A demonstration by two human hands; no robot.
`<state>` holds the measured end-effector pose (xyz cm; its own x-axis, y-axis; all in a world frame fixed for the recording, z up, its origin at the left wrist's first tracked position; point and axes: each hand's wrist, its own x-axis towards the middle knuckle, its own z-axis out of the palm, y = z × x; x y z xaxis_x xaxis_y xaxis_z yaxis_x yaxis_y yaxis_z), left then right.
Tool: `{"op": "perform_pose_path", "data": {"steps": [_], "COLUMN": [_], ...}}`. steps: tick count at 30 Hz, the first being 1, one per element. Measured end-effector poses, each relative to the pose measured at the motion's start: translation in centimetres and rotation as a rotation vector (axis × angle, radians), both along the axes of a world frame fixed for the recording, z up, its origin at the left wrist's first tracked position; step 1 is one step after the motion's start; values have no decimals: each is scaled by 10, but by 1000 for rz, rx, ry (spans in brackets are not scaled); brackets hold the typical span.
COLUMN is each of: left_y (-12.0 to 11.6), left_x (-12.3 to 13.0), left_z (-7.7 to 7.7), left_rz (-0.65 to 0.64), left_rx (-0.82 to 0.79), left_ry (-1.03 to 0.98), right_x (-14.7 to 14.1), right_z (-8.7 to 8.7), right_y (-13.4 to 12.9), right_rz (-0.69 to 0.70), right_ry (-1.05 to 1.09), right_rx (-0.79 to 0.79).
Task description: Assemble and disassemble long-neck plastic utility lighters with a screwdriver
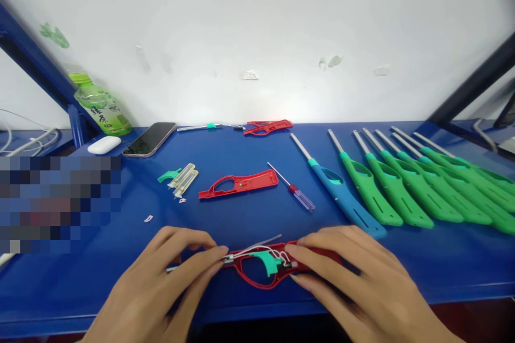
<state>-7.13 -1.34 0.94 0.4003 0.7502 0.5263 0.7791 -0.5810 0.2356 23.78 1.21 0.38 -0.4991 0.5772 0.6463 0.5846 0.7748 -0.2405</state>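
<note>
A red lighter casing half [250, 278] lies at the table's front edge between my hands, its inside facing up. In it sit a green trigger [267, 261], a small black part and white wires [277, 249]. My left hand [169, 278] pinches the casing's narrow end, where a metal rod meets it; the rod is mostly hidden under my fingers. With its fingers wrapped round the wide end, my right hand [354, 273] holds the casing near the black part. A thin clear tube [265, 241] sticks up behind the casing.
Another red casing half [241, 183], a screwdriver [298, 193] and clear fuel tanks [185, 179] lie ahead. A blue lighter [338, 193] and several green lighters [410, 193] line the right. At the back are a phone [151, 139], a white case [104, 144], a bottle [102, 107] and more red parts [267, 127].
</note>
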Motion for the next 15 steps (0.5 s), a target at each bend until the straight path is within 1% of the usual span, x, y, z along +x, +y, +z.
{"op": "perform_pose_path", "data": {"steps": [2, 4, 9, 12, 15], "left_y": [0, 0, 4, 5, 4], "left_x": [4, 8, 15, 15, 14], "left_z": [-1, -2, 2, 5, 5], "left_rz": [19, 35, 37, 23, 31], "left_rx": [-67, -93, -84, -86, -78], "left_ry": [9, 3, -31, -20, -5], "right_x": [0, 0, 0, -1, -1], "right_z": [-1, -2, 0, 0, 0], "right_y": [0, 0, 1, 3, 4], "right_rz": [2, 6, 24, 34, 42], "right_ry": [-7, -10, -7, -4, -7], "right_rx": [-18, -30, -42, -25, 3]}}
